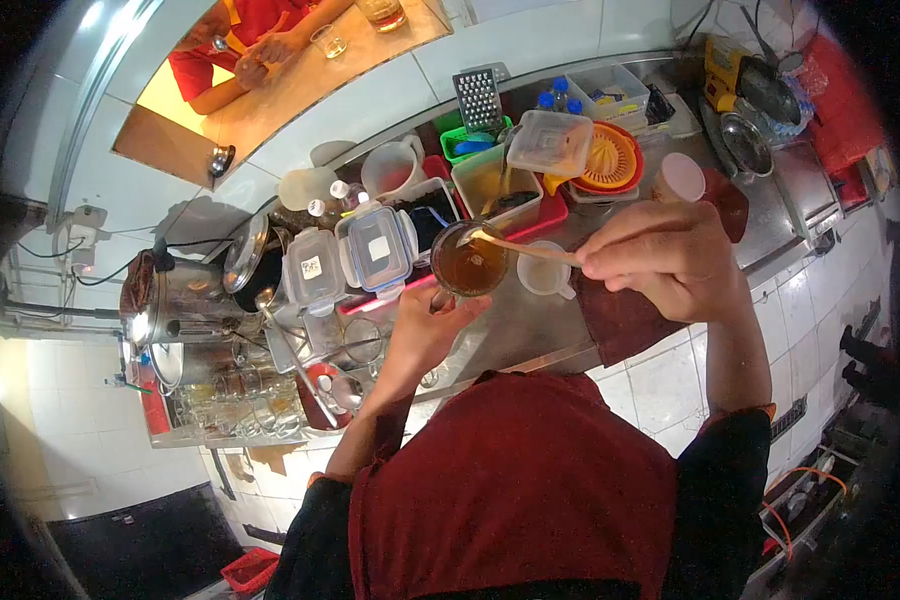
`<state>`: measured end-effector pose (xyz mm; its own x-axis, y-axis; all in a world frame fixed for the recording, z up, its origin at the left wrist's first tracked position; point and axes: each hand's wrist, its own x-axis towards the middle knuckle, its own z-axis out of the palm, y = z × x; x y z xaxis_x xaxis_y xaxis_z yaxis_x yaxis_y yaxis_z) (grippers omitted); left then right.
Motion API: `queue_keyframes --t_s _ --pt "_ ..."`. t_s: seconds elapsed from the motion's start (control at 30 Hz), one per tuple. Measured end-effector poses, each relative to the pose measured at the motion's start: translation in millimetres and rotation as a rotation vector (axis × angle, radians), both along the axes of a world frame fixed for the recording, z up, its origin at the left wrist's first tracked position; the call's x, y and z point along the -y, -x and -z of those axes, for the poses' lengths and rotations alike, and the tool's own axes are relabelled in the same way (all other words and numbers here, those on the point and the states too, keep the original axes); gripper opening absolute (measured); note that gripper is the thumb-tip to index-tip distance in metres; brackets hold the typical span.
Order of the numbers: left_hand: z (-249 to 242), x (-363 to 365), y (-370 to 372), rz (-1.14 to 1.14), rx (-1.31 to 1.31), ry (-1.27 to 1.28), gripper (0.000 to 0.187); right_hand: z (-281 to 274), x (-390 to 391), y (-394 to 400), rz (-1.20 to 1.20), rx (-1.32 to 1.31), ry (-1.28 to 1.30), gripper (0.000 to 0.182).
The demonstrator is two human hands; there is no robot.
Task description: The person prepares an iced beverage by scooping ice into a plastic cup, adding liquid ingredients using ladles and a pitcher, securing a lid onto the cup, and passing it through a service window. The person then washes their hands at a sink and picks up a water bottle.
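My left hand [432, 328] is wrapped round the lower side of a glass of brown liquid [472, 268], held up over the counter. A pale, wooden-looking spoon [528, 249] is pinched between the thumb and fingers of my right hand [670, 262]. Its far end overlaps the rim of the glass. Just beyond the glass sits a clear measuring cup [544, 272] on the metal counter. Lidded plastic boxes [378, 248] stand close to my left hand. Below my right hand lies a dark red cloth [620, 318].
Along the wall stand a grater [478, 100], an orange citrus juicer [610, 158] and open containers. A large metal pot [175, 290] and many glasses [255, 398] fill the left side. Through a hatch, a person in red [255, 60] leans on a wooden ledge [340, 90].
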<state>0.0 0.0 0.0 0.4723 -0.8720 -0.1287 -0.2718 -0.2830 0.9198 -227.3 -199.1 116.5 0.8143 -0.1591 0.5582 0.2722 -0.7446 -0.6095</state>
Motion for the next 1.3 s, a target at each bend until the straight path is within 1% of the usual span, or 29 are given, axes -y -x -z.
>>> queue_keyframes --t_s 0.07,0.1,0.17,0.2,0.27,0.33,0.4,0.47,0.57,0.6,0.67,0.7,0.77,0.9,0.97,1.03,1.1,1.17,1.2,1.23,1.3 --pt "-3 -3 -2 -0.003 0.018 -0.085 0.025 1 1 -2 0.068 -0.025 -0.075 0.013" --pt "0 -4 3 -0.002 0.002 -0.083 0.025 3 2 2 0.068 -0.042 -0.073 0.013" --pt "-2 -3 -1 -0.015 0.116 -0.128 0.023 10 6 2 0.159 0.049 -0.048 0.011" --pt "-6 -2 2 -0.017 0.112 -0.128 0.023 13 5 3 0.158 0.045 -0.048 0.011" --pt "-18 2 8 -0.044 0.066 -0.103 0.029 18 5 4 0.188 0.044 -0.084 0.012" --pt "-25 3 8 -0.037 0.078 -0.122 0.029 21 2 6 0.208 0.038 -0.08 0.011" --pt "-22 2 6 -0.027 0.091 -0.139 0.03 25 0 7 0.232 0.035 -0.075 0.01" --pt "-11 0 1 -0.007 0.058 -0.127 0.028 35 -1 10 0.229 0.095 -0.138 0.01" --pt "-10 0 2 -0.006 0.061 -0.116 0.03 41 -5 16 0.208 0.147 -0.216 0.009" --pt "-12 2 3 -0.004 0.064 -0.114 0.03 41 -7 17 0.209 0.15 -0.215 0.009" --pt "-18 3 6 -0.009 0.078 -0.11 0.034 41 -12 20 0.202 0.146 -0.316 0.011" --pt "-17 4 6 -0.01 0.078 -0.109 0.034 42 -14 21 0.201 0.146 -0.316 0.011" --pt "-14 3 5 0.002 0.109 -0.143 0.034 49 -20 23 0.264 0.138 -0.416 0.013" --pt "-8 5 6 0.001 0.093 -0.132 0.037 55 -28 23 0.287 0.113 -0.439 0.014" --pt "-13 6 8 -0.009 0.104 -0.151 0.038 54 -34 21 0.296 0.129 -0.555 0.014" --pt "13 4 -2 0.008 0.058 -0.111 0.038 52 -36 21 0.31 0.12 -0.561 0.015" --pt "25 3 -8 0.024 0.001 -0.076 0.038 52 -38 20 0.326 0.099 -0.571 0.015" --pt "-6 11 -3 -0.019 -0.005 -0.325 0.035 56 -37 15 0.343 0.173 -0.621 0.014" --pt "-29 16 6 -0.037 -0.044 -0.282 0.032 64 -35 11 0.348 0.219 -0.743 0.014" --pt "-24 16 2 -0.04 -0.052 -0.276 0.032 70 -35 5 0.346 0.212 -0.737 0.014" --pt "-12 16 -13 0.019 0.021 -0.289 0.031 76 -33 -6 0.373 0.418 -1.159 0.013"
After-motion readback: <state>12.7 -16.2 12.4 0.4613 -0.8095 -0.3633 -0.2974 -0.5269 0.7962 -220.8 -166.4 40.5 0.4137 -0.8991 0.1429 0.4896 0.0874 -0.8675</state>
